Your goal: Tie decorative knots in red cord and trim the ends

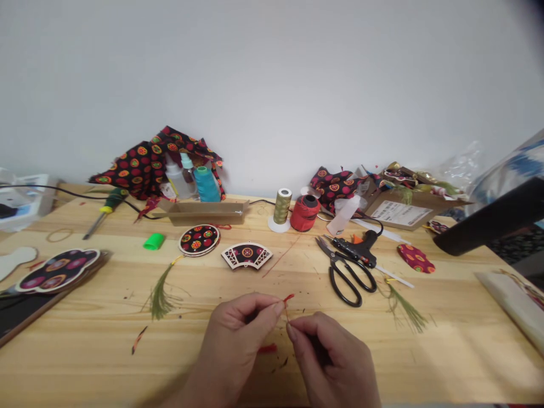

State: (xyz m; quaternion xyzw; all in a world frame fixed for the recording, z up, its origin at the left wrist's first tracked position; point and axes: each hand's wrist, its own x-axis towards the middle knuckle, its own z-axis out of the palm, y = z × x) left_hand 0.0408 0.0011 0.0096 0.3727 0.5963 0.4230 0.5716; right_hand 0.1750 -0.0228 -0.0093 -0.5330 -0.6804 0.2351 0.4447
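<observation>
Near the front of the wooden table, my left hand (pixel 242 340) is closed in a pinch on a red thread (pixel 289 297), whose looped end sticks up past the fingertips. A thin strand of that thread runs down to my right hand (pixel 329 354), where thumb and forefinger pinch it. Below the left fingers shows a thicker red thread bundle (pixel 267 348); whether it joins the held thread I cannot tell. Just beyond the hands lies a fan-shaped wooden piece (pixel 247 256) with patterned fabric. Right of it are black-handled scissors (pixel 346 272), partly open.
Behind stand a red thread spool (pixel 305 213), an olive spool (pixel 282 207) and a teal spool (pixel 207 184). A glue gun (pixel 359 247) lies against the scissors. A round fabric piece (pixel 199 240) with a green tassel (pixel 161 292) lies left. A cardboard box (pixel 399 212) stands back right.
</observation>
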